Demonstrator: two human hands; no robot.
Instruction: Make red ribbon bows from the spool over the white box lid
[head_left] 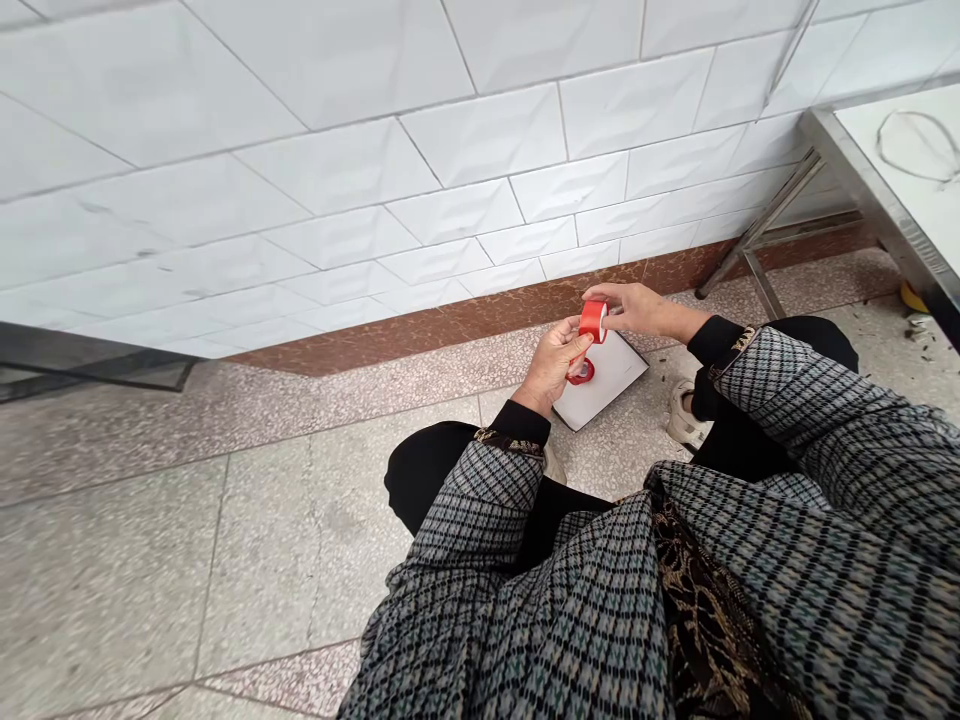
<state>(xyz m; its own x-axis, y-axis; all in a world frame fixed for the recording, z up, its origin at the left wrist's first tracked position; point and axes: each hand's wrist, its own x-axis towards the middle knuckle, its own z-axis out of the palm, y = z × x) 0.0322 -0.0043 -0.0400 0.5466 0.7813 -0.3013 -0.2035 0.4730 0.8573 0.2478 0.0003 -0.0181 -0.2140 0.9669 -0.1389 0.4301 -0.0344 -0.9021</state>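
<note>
Between both hands, a roll of red tape (pixel 592 320) is held up on its edge, its white core facing right. My left hand (pixel 556 362) is closed on the roll's lower left side, thumb on its face. My right hand (pixel 634 308) grips it from the right, with fingers over the top and near the core. Just below lies a second red tape roll (pixel 580 374), partly hidden by my left hand. It rests on a white, dark-edged flat board or sheet (pixel 604 385) on the floor.
A white tiled wall (pixel 487 150) rises ahead, with a brown skirting strip (pixel 420 325) at its foot. At right stands a metal-framed table (pixel 862 170) with a thin wire loop (pixel 911 150) on top. A dark panel (pixel 90 365) is at far left. Speckled floor (pixel 270 530) surrounds my knees.
</note>
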